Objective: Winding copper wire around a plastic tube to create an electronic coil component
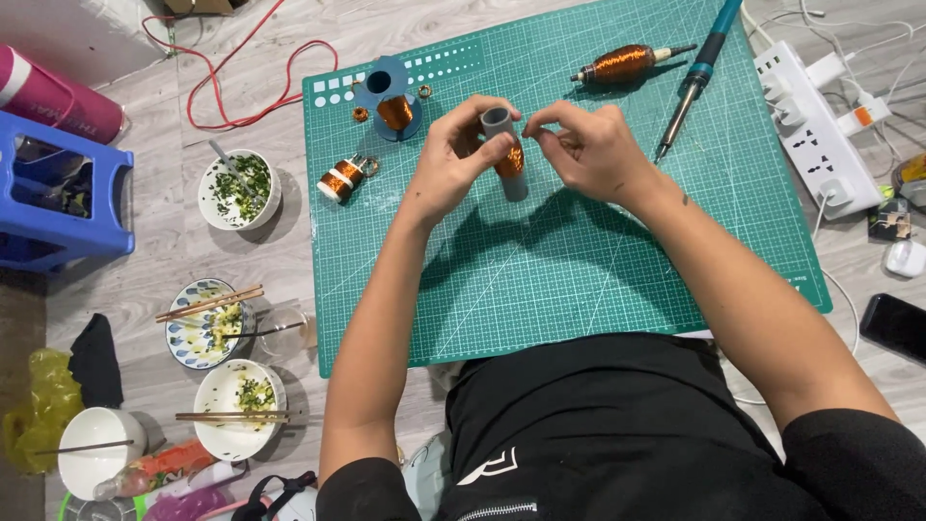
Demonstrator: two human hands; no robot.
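My left hand [455, 154] grips a grey plastic tube [505, 154] wound partway with copper wire, held upright-tilted over the green cutting mat [579, 260]. My right hand [584, 147] sits just right of the tube, thumb and forefinger pinched together near its top, apparently on a thin wire that I cannot make out. Behind my hands lie a blue spool of copper wire [391, 101], a small copper coil with white bands [342, 178], a larger copper-wound spindle [627, 63] and a teal-handled soldering iron [696, 72].
A white power strip [815, 125] with plugs runs along the mat's right side, a black phone [895, 325] below it. Left of the mat on the wood floor stand bowls with food and chopsticks [207, 309], a blue plastic stool [63, 198] and a red cable [251, 82].
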